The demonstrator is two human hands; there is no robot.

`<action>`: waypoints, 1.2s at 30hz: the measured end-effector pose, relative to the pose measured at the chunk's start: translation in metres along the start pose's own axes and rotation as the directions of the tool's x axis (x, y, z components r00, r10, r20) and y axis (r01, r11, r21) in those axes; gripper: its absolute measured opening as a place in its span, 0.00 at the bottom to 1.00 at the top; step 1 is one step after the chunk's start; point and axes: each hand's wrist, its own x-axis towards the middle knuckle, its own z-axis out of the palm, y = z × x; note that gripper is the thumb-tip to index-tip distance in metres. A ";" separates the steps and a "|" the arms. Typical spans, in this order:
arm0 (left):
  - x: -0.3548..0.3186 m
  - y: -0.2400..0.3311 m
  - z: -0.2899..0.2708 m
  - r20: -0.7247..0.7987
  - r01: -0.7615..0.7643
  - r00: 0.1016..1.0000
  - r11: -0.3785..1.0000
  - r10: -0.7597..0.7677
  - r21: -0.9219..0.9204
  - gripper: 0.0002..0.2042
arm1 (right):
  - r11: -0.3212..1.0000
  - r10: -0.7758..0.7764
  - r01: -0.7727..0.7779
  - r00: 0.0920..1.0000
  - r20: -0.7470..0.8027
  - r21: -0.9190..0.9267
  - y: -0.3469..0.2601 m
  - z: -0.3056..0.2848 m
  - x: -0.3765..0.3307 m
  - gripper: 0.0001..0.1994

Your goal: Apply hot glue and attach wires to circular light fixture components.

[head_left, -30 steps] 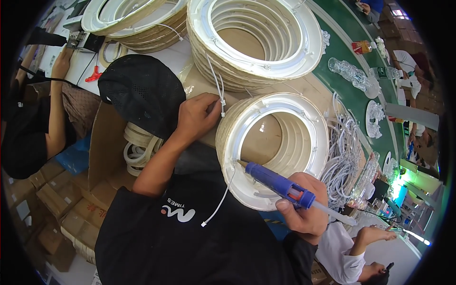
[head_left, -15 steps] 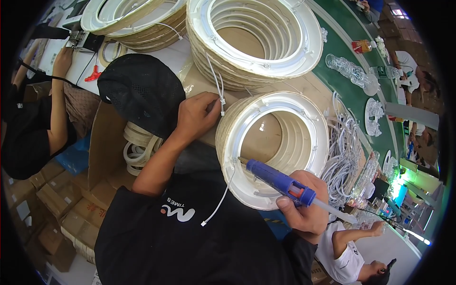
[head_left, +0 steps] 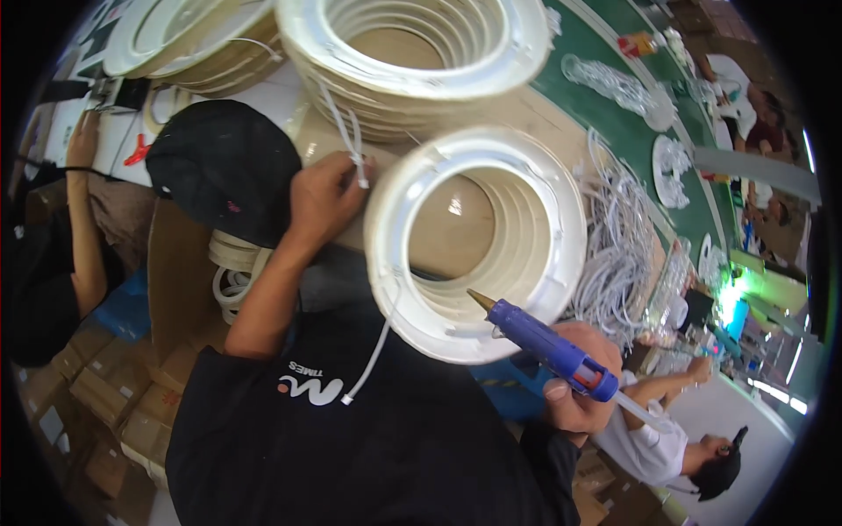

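My right hand (head_left: 583,373) grips a blue hot glue gun (head_left: 553,348), with a translucent glue stick (head_left: 645,412) coming out of its back. The brass nozzle points up and left, over the lower front of a stack of white rings (head_left: 383,254). A white wire (head_left: 373,361) with a small plug hangs from this stack's lower left over my black shirt. My left hand (head_left: 326,200), fingers curled, is left of the stack. Beside its fingertips hangs a white cable (head_left: 351,140) from the larger ring stack (head_left: 298,53) behind; whatever the fingers hold is hidden.
A black cap (head_left: 224,167) lies left of my left hand. Right of the near stack is a heap of white wires (head_left: 614,254); plastic bottles (head_left: 618,88) lie on the green surface. Another person's arm (head_left: 83,202) is at far left, and another person sits at lower right.
The glue gun's nozzle has drawn away from the ring's lower left edge, moving to the right. The whole view has shifted, with the stacks and my left hand now farther up and left.
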 end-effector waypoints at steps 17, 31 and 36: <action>-0.001 0.005 0.003 -0.019 -0.013 1.000 0.998 0.012 -0.066 0.08 | 0.976 0.118 -0.092 0.985 0.126 -0.199 -0.015 0.008 -0.044 0.20; 0.001 0.009 0.002 -0.040 -0.023 0.999 0.997 0.020 -0.076 0.09 | 0.952 0.174 -0.121 0.969 0.175 -0.281 -0.028 0.007 -0.036 0.19; 0.001 0.010 0.001 -0.058 -0.037 0.998 0.996 0.032 -0.080 0.09 | 0.953 0.172 -0.116 0.967 0.188 -0.279 -0.028 0.005 -0.035 0.19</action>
